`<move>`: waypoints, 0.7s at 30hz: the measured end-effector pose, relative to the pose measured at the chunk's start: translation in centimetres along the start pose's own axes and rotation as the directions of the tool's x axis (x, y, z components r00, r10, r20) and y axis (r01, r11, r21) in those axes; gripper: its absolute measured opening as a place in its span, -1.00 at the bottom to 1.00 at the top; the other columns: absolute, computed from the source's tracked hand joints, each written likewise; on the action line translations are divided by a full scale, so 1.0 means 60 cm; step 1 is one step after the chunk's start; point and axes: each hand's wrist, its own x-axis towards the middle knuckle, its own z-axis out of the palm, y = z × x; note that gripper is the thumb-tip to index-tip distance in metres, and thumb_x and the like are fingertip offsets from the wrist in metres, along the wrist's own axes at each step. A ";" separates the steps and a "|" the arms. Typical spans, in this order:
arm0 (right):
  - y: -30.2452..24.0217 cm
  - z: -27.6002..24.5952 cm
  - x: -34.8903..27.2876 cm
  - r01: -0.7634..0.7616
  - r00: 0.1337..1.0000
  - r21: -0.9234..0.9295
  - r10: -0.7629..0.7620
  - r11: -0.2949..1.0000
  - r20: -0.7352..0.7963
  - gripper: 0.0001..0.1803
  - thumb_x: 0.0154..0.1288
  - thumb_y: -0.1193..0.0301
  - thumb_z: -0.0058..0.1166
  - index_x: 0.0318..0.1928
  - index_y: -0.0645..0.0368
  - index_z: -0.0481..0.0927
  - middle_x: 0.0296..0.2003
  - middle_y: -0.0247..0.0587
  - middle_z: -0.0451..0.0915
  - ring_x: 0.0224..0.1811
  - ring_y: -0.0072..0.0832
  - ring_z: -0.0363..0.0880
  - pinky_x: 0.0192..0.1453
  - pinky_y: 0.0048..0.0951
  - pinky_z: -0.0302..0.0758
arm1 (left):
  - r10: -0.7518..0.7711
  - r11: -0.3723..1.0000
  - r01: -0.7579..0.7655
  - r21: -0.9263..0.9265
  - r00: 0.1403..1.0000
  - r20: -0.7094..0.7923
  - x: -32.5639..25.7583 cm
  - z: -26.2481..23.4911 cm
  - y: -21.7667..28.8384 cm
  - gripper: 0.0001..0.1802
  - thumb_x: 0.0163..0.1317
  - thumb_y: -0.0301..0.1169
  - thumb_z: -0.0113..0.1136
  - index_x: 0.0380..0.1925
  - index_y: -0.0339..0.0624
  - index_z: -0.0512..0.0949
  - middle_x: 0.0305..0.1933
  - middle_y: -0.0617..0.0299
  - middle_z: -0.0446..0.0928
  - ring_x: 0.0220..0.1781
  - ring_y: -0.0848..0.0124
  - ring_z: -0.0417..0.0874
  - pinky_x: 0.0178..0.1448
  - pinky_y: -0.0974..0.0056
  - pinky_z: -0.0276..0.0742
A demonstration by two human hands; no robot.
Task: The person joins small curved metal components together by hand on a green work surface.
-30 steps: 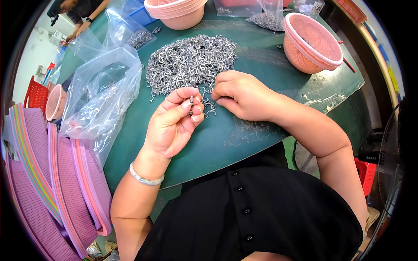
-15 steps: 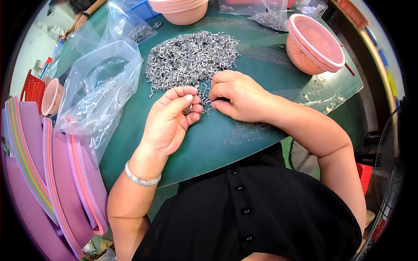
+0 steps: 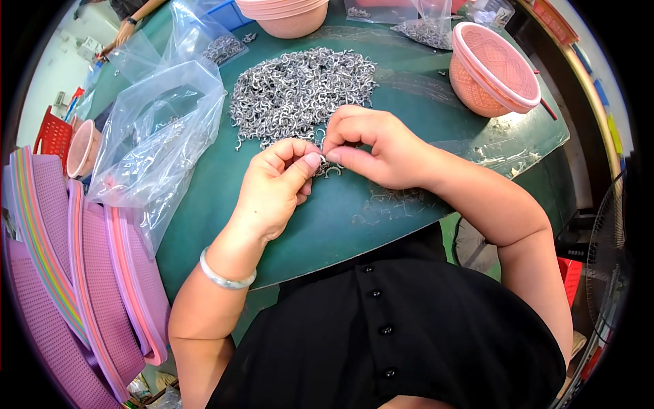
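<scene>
A wide heap of small curved grey metal hooks (image 3: 300, 92) lies on the green table (image 3: 272, 262). Just in front of it my two hands meet, fingertips almost touching. My left hand (image 3: 276, 180), with a pale bangle (image 3: 225, 278) at the wrist, is closed, its thumb pressed to the forefinger on a small metal hook (image 3: 320, 162). From the right, my right hand (image 3: 371, 146) closes in a pinch at the same spot; whatever lies between its fingertips is too small to make out. A few loose hooks (image 3: 332, 170) rest on the table below the fingertips.
A clear plastic bag (image 3: 160, 136) slumps to the left, beside stacked purple baskets (image 3: 95, 286). Pink baskets stand at the back (image 3: 283, 17) and right (image 3: 490, 71). A bag of metal pieces (image 3: 426, 31) sits at the far side. Another person's hand (image 3: 125, 33) shows far left.
My left hand has turned and moved right and up, its thumb now closed over the forefinger. The right hand's fingers have come together beside it, narrowing the gap between the hands.
</scene>
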 end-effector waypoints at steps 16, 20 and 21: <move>0.008 -0.014 -0.008 0.090 0.986 -0.324 -0.038 0.942 0.164 -0.82 -0.08 0.53 0.16 -0.37 0.18 0.51 -0.41 -0.20 0.42 -0.30 -0.20 0.41 -0.22 -0.30 0.40 | 0.012 0.844 0.130 -0.519 0.965 0.262 0.008 -0.015 -0.003 -0.92 0.28 -0.43 -0.03 -0.33 -0.18 0.42 -0.40 0.27 0.45 -0.46 0.53 0.43 -0.44 0.47 0.34; -0.002 -0.020 -0.004 -0.106 0.979 -0.104 0.122 0.989 0.161 -0.87 0.02 0.56 0.09 -0.34 0.22 0.50 -0.46 -0.26 0.46 -0.37 -0.42 0.44 -0.24 -0.46 0.39 | -0.001 0.853 0.114 -0.509 0.976 0.217 0.008 -0.020 0.002 -0.91 0.22 -0.47 -0.02 -0.33 -0.24 0.42 -0.32 0.12 0.51 -0.36 0.39 0.55 -0.32 0.36 0.51; -0.008 -0.023 -0.002 -0.241 0.961 0.033 0.234 0.970 0.148 -0.89 0.07 0.56 0.07 -0.33 0.23 0.50 -0.48 -0.29 0.48 -0.39 -0.52 0.44 -0.25 -0.52 0.38 | -0.001 0.853 0.113 -0.509 0.976 0.216 0.008 -0.023 0.001 -0.91 0.22 -0.47 -0.02 -0.33 -0.24 0.42 -0.32 0.12 0.51 -0.36 0.39 0.55 -0.32 0.36 0.51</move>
